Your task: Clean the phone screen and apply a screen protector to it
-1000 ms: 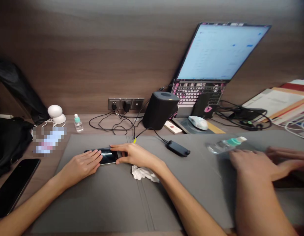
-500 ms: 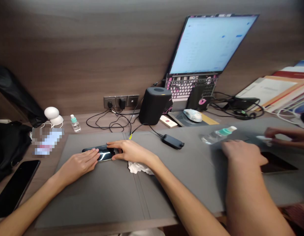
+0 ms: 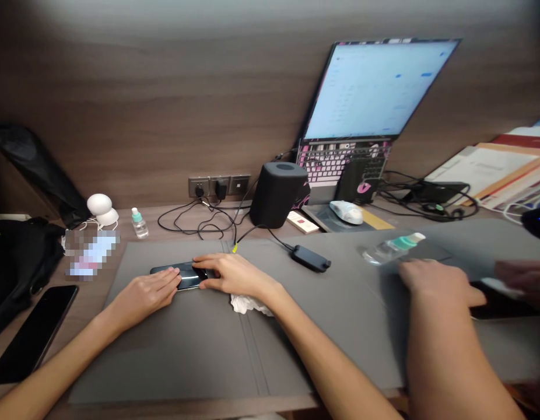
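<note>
A dark glossy smartphone [image 3: 192, 276] lies flat on the grey desk mat [image 3: 174, 356]. My left hand [image 3: 154, 290] rests over its left part with fingers stretched out flat; its thumb is hidden. My right hand [image 3: 226, 273] grips the phone's right end, fingers at the far edge and thumb at the near edge. A crumpled white tissue [image 3: 248, 304] sits under my right wrist, partly hidden.
Another person's arm and hands [image 3: 436, 280] work over a dark device at right, beside a spray bottle [image 3: 395, 248]. A black adapter [image 3: 311, 258], speaker [image 3: 279, 195] and laptop [image 3: 381, 90] stand behind. A second phone [image 3: 34, 332] lies left; small bottle [image 3: 139, 223] beyond.
The view has shifted slightly, so things appear a little lower and to the right. My hands keep their places on the phone. The other person's far hand has moved right and nearer.
</note>
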Demonstrator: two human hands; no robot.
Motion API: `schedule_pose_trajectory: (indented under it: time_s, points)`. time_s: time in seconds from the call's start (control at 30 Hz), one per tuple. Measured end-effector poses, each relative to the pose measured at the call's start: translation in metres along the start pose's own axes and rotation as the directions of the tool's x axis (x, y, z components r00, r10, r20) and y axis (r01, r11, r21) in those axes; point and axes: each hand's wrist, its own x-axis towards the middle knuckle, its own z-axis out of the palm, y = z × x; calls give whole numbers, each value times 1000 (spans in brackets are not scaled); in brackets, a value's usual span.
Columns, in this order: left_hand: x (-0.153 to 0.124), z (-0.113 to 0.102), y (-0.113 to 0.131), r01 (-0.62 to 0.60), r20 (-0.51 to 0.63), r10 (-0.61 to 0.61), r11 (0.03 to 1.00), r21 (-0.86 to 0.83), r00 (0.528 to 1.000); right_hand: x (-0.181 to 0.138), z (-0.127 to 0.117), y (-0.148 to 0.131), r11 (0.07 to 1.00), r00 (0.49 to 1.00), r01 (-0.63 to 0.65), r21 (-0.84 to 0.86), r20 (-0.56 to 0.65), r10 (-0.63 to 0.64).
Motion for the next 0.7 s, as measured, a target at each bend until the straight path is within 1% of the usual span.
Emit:
schedule_pose_trajectory:
  time_s: [0.2,0.37,0.57,0.7]
  points:
    - [-1,0,2,-1,-9,1,1000,21,1000,-2,-3,-6,1000,1000,-2,-26,22,3]
    - [-1,1,2,1,-2,-1,1000,-13,1000,-4,-3,-10,997,1000,3,-78,27,0]
    - [-2,1,2,44,-3,-45,998,-40,999,-4,-3,-12,995,999,11,-99,38,-7]
    - [-2,-1,2,89,-2,-90,994,-67,996,-4,-4,-11,998,1000,1,-66,27,1]
